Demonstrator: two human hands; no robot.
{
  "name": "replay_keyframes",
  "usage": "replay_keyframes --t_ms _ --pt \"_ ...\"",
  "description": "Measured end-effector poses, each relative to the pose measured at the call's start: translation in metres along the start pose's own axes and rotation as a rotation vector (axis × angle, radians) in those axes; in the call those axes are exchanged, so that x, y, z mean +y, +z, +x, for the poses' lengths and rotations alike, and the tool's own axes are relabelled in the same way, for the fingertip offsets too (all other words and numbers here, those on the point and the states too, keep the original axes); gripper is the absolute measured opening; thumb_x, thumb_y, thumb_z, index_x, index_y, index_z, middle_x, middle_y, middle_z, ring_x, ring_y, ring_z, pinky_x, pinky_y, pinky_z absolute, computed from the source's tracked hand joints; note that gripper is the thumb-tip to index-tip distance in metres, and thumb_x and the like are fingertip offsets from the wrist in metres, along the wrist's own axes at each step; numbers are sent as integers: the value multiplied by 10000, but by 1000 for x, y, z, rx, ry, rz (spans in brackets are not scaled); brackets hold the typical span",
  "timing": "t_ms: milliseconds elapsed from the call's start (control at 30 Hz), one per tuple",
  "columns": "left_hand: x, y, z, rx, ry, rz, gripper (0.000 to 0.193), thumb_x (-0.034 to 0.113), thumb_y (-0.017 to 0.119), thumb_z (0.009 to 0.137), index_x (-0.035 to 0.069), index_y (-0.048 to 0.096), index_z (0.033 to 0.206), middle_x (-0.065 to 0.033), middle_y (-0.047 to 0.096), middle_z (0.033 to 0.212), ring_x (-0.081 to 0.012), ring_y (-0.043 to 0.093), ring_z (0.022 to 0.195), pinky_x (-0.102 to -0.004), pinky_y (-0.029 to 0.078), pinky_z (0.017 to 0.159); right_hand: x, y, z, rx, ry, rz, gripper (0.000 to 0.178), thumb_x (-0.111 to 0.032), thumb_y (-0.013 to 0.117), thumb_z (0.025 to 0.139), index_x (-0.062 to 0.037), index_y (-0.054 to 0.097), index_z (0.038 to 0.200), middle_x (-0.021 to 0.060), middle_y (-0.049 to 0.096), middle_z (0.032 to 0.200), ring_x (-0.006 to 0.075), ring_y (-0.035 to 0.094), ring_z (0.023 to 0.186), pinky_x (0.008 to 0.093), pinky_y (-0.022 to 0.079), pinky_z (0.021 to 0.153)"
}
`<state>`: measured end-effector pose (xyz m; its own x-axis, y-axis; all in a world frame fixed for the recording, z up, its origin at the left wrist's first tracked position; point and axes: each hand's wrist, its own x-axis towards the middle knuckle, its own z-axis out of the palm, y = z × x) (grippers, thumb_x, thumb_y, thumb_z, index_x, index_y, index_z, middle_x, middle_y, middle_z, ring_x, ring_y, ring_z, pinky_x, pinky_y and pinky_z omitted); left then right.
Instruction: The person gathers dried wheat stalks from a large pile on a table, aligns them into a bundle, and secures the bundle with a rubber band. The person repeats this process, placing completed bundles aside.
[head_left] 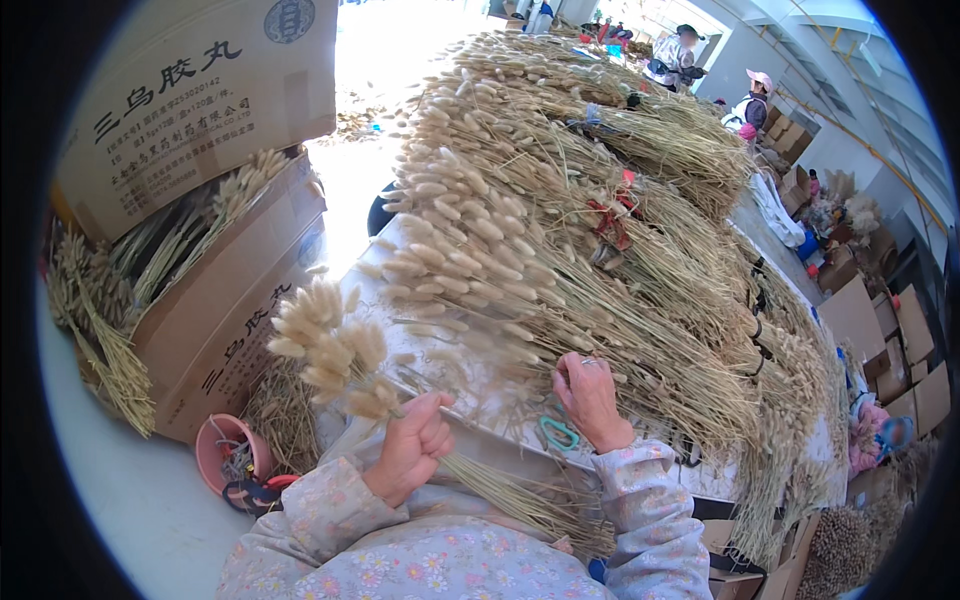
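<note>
My left hand (pixel 413 440) is closed around a bunch of dried bunny-tail grass (pixel 330 345). Its fluffy beige heads stand up to the left of the fist, and the stems (pixel 510 490) run down to the right across my lap. My right hand (pixel 590 398) has its fingers curled at the near edge of a big pile of the same grass (pixel 560 250). What lies in those fingers, if anything, is hidden. A teal-handled pair of scissors (pixel 559 432) lies on the white table (pixel 370 290), just left of my right wrist.
At left stands an open cardboard box (pixel 230 290) holding more grass. Below it are a pink bucket (pixel 232 450) and loose stalks. Red ties (pixel 612 225) mark bundles in the pile. Cartons (pixel 855 320) line the right side. Two people (pixel 680 58) are at the far end.
</note>
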<state>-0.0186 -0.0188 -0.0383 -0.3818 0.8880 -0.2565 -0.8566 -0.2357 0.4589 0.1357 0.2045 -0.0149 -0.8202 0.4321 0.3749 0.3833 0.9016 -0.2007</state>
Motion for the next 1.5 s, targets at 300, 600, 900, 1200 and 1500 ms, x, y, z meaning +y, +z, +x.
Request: replay_keyframes --t_ms 300,600,900,1200,1500 --pt "3 -1 0 21 4 3 186 216 525 955 40 571 989 76 251 504 -56 208 410 -249 215 441 -3 -2 -1 -159 -31 -109 211 -118 694 725 -80 556 880 81 602 834 287 583 788 402 398 710" --pt "4 -1 0 28 9 -12 187 229 541 945 45 561 970 77 247 504 -57 206 409 -248 217 441 13 -1 6 69 30 35 178 -60 674 722 -64 552 851 122 580 837 332 582 744 436 466 646" --pt "6 -4 -1 5 25 -28 192 227 534 951 39 557 983 76 251 508 -55 210 413 -245 220 440 15 5 9 -18 46 -82 173 -60 662 736 -79 583 889 121 578 844 336 586 764 435 466 645" --pt "5 -6 1 16 30 -41 198 227 531 951 36 553 999 77 254 509 -56 211 410 -243 220 437 20 -25 13 133 2 52 139 -32 630 780 -44 559 899 154 578 811 352 563 771 444 429 648" --pt "6 -8 1 32 49 -47 197 228 540 945 40 563 1001 80 253 508 -56 208 410 -248 211 425 26 -30 12 -24 2 219 86 -106 590 873 -38 541 852 180 564 697 380 567 674 445 438 592"
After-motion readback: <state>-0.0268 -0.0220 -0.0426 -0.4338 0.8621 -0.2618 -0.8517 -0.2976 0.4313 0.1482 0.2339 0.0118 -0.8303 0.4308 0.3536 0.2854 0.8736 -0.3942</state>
